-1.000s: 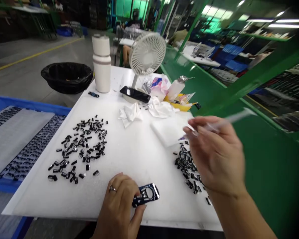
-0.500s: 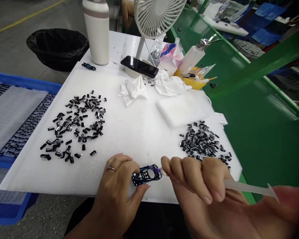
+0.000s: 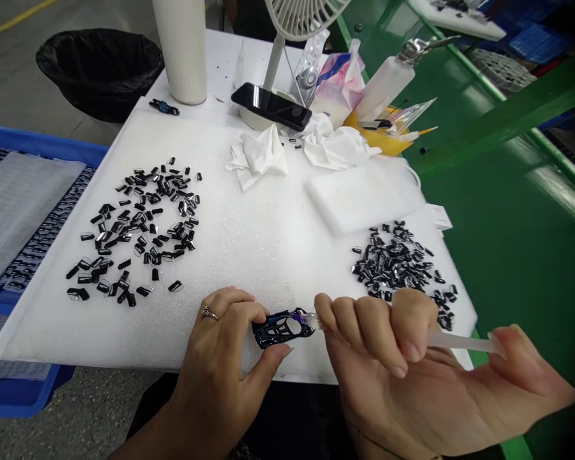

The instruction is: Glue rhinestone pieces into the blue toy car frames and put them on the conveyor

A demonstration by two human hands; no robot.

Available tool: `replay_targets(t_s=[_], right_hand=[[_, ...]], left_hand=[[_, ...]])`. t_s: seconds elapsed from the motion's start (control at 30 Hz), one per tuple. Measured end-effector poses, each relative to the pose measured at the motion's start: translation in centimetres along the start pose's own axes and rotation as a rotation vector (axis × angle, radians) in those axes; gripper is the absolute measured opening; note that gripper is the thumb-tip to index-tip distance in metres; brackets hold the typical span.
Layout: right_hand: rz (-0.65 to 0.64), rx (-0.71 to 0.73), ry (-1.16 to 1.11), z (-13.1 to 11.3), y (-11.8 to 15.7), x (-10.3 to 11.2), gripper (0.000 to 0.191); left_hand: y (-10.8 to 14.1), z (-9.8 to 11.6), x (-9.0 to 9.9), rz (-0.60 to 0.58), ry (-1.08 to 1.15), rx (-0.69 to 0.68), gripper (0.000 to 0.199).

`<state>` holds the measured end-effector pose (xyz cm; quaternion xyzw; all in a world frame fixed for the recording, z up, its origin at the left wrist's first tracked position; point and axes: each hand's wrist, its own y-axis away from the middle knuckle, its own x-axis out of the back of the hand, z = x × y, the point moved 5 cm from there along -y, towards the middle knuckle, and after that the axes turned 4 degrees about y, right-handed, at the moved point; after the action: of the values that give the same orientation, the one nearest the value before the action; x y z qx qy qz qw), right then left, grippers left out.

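Item: left hand (image 3: 225, 358), pinching the car shell (image 3: 278, 329) between thumb and fingers, dark blue and glossy, near the front edge of the white mat (image 3: 268, 243). Item: right hand (image 3: 393, 358), fingers curled round a syringe (image 3: 457, 342), thumb against its plunger end. The purplish tip meets the shell's right end beside the round gap — contact looks likely, too fine for me to confirm from here.

Handling note: I would brace the shell firmly, favour light, even thumb pressure, and hold the tip close to the rim so nothing strays across the gloss.

Left of and beyond the shell: loose black parts (image 3: 124, 227), scattered. Right of and beyond it: a denser heap of black parts (image 3: 393, 262), with a white pad (image 3: 368, 198) behind. Farther beyond the shell: crumpled cloth (image 3: 259, 153), then a phone (image 3: 271, 107) — and a fan (image 3: 309, 18) past that.
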<state>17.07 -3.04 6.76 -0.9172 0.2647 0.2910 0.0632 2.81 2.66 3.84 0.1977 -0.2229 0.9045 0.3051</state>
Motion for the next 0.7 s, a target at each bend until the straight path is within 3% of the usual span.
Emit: replay_targets(t_s=[0.33,0.7], right_hand=[[0.008,0.005,0.023,0.35,-0.34,0.08,0.047],[-0.086,0.064,0.075,-0.13,-0.63,0.01,0.048]], left_hand=[[-0.15,0.16,0.00,-0.002,-0.015,-0.015,0.019],[-0.02,0.12,0.07,0.007,0.014,-0.028,0.020]])
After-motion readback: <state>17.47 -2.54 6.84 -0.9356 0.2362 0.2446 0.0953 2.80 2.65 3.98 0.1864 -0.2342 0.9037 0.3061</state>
